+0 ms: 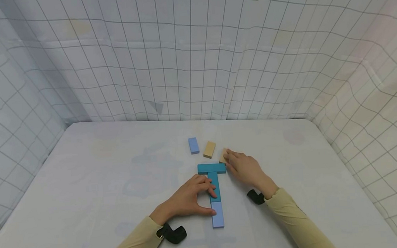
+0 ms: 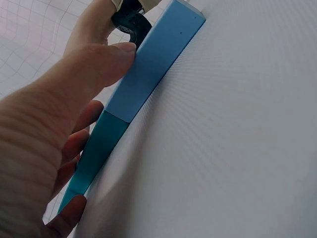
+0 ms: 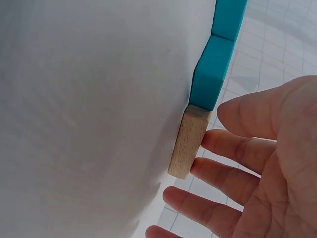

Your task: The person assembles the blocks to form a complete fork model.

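On the white table, a teal block point(image 1: 207, 168) lies crosswise above a second teal block point(image 1: 213, 180) and a light blue block point(image 1: 218, 218) lined up end to end, like a T. My left hand point(image 1: 185, 200) rests over this stem from the left, its thumb on the blue block point(image 2: 148, 64) and its fingertips about the teal one. Near the crossbar's right end, my right hand point(image 1: 245, 169) touches a wooden block point(image 1: 222, 158) with its fingertips. In the right wrist view that wooden block point(image 3: 188, 141) meets the teal crossbar point(image 3: 210, 79) at its end; the fingers look extended.
Behind the T lie another light blue block point(image 1: 193, 145) and a tan wooden block point(image 1: 209, 149). White grid-patterned curtains point(image 1: 193, 62) hang around the back and sides of the table. A dark wrist camera point(image 1: 175, 235) sits at the left wrist, another point(image 1: 255, 197) at the right.
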A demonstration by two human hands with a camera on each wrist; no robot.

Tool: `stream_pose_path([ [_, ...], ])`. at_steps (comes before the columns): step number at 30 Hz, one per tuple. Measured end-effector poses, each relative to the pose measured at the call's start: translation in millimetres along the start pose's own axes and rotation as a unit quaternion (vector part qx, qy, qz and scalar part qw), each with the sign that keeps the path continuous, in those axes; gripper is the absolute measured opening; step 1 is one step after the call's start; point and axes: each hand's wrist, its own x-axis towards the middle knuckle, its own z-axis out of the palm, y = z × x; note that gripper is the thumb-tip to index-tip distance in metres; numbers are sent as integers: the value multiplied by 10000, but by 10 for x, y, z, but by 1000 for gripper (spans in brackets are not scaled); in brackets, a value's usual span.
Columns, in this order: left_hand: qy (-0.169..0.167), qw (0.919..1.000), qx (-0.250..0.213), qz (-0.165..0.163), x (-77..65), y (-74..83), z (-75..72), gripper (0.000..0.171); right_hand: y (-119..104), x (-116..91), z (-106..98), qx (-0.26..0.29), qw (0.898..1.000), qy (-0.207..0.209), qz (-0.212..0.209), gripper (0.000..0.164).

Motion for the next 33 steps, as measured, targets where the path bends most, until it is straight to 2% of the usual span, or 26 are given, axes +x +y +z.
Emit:
stream_pose_path([
  [33,34,9999,136,28,1,7,-3,37,0,-12,9,187,9998,42,52,42],
])
